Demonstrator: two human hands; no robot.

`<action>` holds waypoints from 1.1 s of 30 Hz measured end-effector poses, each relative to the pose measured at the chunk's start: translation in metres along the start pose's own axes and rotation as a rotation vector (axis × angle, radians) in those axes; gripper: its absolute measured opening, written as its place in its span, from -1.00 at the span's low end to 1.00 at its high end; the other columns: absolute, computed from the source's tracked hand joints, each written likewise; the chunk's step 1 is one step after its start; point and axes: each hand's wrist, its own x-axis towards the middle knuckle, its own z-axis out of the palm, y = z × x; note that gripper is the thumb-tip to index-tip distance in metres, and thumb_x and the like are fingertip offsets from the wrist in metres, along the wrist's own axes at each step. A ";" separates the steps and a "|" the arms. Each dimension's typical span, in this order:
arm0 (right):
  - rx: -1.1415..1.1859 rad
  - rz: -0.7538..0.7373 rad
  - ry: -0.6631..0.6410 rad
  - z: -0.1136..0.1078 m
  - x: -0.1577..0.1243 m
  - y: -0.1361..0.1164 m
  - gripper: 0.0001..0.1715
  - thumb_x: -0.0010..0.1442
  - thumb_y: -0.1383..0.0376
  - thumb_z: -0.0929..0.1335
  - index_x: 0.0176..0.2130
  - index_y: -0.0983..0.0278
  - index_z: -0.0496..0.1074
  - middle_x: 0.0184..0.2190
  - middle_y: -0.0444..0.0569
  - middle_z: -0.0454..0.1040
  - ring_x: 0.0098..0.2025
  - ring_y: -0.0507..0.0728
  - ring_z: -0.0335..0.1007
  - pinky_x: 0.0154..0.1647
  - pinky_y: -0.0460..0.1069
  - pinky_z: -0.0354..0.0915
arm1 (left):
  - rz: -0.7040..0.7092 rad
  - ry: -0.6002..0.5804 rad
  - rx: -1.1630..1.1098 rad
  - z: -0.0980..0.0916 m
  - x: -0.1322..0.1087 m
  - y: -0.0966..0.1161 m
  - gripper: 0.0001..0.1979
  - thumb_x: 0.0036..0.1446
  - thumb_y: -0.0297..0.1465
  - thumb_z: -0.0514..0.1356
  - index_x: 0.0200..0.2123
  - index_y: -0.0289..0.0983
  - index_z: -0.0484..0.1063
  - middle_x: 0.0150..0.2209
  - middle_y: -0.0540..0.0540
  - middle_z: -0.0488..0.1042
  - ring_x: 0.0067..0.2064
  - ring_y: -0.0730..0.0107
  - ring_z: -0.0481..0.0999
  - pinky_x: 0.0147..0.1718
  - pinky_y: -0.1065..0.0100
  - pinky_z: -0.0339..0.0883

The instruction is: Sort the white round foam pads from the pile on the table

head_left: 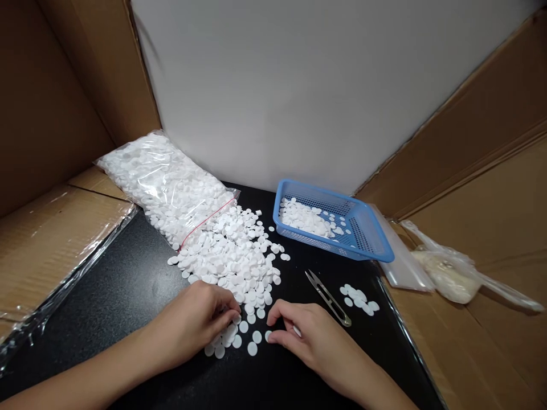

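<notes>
Black tabletop (137, 273), flanked by cardboard (482, 188), carries a heap of white discs (239, 259) just beyond the person's hands, probably kept there for easy reach. Left fingers and thumb nearly meet by some discs; whether that left hand (199, 319) pinches one, I can't tell. The right hand (314, 339) has thumb and forefinger parted at one disc, another showing under curled fingers, its hold unclear. Behind, a clear bag (158, 176) bulges with discs; a blue basket (333, 191) holds fewer.

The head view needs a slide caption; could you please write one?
Left hand and right hand among loose white discs, with a blue basket and metal snips nearby.
</notes>
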 end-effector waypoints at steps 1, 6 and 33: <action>-0.020 -0.012 -0.012 0.001 0.000 -0.001 -0.97 0.23 0.33 0.43 -0.29 0.19 0.51 -0.52 -0.22 0.31 -0.46 0.04 0.27 -0.41 -0.09 0.08 | -0.029 -0.001 -0.058 0.001 0.000 -0.001 -0.76 0.23 -0.33 0.12 -0.33 -0.26 0.58 -0.52 0.03 0.49 -0.50 0.43 0.37 -0.52 0.46 0.11; -0.003 0.009 -0.039 0.002 -0.002 -0.004 -0.89 0.25 0.35 0.40 -0.36 0.20 0.46 -0.53 -0.23 0.28 -0.46 0.03 0.23 -0.42 -0.10 0.04 | -0.113 -0.001 -0.353 0.000 0.002 -0.004 -0.68 0.18 -0.16 0.20 -0.38 -0.31 0.53 -0.56 0.05 0.36 -0.52 0.46 0.25 -0.55 0.45 0.08; 0.122 -0.041 0.179 0.022 0.008 -0.011 -0.89 0.30 0.27 0.32 -0.25 0.21 0.45 -0.53 -0.24 0.18 -0.50 0.04 0.16 -0.47 -0.10 0.06 | -0.105 0.015 -0.824 -0.015 0.000 0.003 -0.78 0.06 -0.27 0.12 -0.50 -0.28 0.40 -0.66 0.11 0.20 -0.61 0.54 0.02 -0.66 0.49 -0.18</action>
